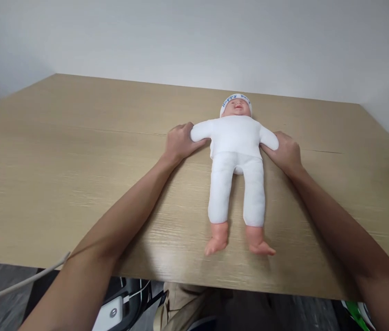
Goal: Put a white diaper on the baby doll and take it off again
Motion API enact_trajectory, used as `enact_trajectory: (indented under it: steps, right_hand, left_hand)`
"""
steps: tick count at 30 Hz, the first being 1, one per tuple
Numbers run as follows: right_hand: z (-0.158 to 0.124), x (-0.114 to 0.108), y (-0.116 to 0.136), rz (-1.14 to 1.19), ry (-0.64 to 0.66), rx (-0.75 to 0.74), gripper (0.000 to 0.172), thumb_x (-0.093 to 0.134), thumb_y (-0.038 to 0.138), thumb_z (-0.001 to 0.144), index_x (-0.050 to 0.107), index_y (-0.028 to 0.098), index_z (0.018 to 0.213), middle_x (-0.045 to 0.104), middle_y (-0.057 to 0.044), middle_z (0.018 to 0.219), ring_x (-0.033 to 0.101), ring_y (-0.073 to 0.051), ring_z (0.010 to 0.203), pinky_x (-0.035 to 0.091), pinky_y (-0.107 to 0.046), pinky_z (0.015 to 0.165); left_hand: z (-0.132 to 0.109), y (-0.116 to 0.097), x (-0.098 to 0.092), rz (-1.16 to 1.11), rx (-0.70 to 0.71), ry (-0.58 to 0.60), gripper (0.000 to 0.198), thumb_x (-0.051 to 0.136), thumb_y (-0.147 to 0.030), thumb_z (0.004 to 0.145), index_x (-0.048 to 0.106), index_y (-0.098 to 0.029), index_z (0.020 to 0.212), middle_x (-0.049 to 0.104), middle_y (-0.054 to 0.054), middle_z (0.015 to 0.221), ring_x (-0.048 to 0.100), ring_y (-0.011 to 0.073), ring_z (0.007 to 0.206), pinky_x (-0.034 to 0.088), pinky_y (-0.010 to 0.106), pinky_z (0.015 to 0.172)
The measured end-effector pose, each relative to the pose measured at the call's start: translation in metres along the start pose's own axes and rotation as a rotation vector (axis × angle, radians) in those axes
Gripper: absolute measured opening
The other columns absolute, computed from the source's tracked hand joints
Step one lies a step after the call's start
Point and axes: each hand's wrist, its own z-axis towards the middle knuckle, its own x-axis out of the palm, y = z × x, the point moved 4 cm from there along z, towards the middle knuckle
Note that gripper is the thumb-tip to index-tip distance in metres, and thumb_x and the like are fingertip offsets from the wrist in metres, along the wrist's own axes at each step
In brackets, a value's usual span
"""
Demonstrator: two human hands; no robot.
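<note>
A baby doll (236, 135) in a white top, white trousers and a white hat with blue lettering lies on its back on the wooden table. Its head points to the far edge and its bare feet point toward me. My left hand (180, 141) is closed around the doll's arm on the left side. On the other side, my right hand (285, 149) grips the end of the other arm from the outside. Both of the doll's arms stick out sideways, and their ends are hidden in or behind my fingers.
The light wood table (87, 174) reaches back to a pale wall (194, 41). A white cable (22, 286) runs past my left forearm. Below the front edge are a white device (109, 315) with a plugged-in cord and a green item (356, 315).
</note>
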Motion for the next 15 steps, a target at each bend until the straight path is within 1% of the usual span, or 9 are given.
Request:
enact_trajectory:
  steps: [4,7,9,11,15]
  right_hand:
    - [0.030,0.014,-0.005,-0.026,0.012,0.023,0.047,0.067,0.062,0.099,0.074,0.017,0.114,0.080,-0.020,0.112,0.073,-0.041,0.105,0.053,-0.045,0.085]
    - [0.044,0.025,-0.010,-0.035,0.029,0.033,0.051,0.066,0.066,0.100,0.073,0.018,0.115,0.079,-0.020,0.112,0.072,-0.042,0.106,0.054,-0.047,0.088]
    - [0.046,0.029,-0.014,-0.028,0.023,0.024,0.056,0.063,0.071,0.101,0.072,0.018,0.119,0.079,-0.019,0.112,0.071,-0.042,0.107,0.055,-0.049,0.091]
    - [0.043,0.029,-0.018,-0.007,0.000,-0.011,0.062,0.061,0.075,0.101,0.071,0.019,0.127,0.078,-0.020,0.118,0.071,-0.042,0.111,0.056,-0.051,0.095]
    - [0.029,0.020,-0.032,0.086,-0.008,-0.162,0.073,0.061,0.076,0.101,0.063,0.019,0.146,0.074,-0.021,0.137,0.068,-0.042,0.122,0.055,-0.055,0.106]
  left_hand:
    - [0.030,0.004,0.011,0.025,0.000,-0.016,0.064,0.068,-0.081,0.090,0.069,-0.019,0.106,0.079,0.017,0.110,0.071,0.0377,0.105,0.048,0.041,0.087]
    - [0.042,0.006,0.016,0.024,-0.003,-0.008,0.068,0.066,-0.083,0.092,0.070,-0.018,0.110,0.078,0.018,0.111,0.070,0.0383,0.106,0.049,0.043,0.091]
    - [0.044,0.007,0.017,0.004,0.013,-0.007,0.072,0.064,-0.086,0.092,0.070,-0.017,0.113,0.077,0.018,0.113,0.070,0.0392,0.109,0.051,0.045,0.093]
    - [0.042,0.010,0.015,-0.040,0.058,-0.014,0.077,0.061,-0.088,0.093,0.070,-0.017,0.121,0.076,0.018,0.120,0.068,0.0400,0.115,0.052,0.047,0.098]
    - [0.033,0.026,0.009,-0.149,0.196,0.004,0.086,0.059,-0.087,0.095,0.064,-0.017,0.144,0.071,0.019,0.139,0.063,0.0408,0.130,0.048,0.053,0.114]
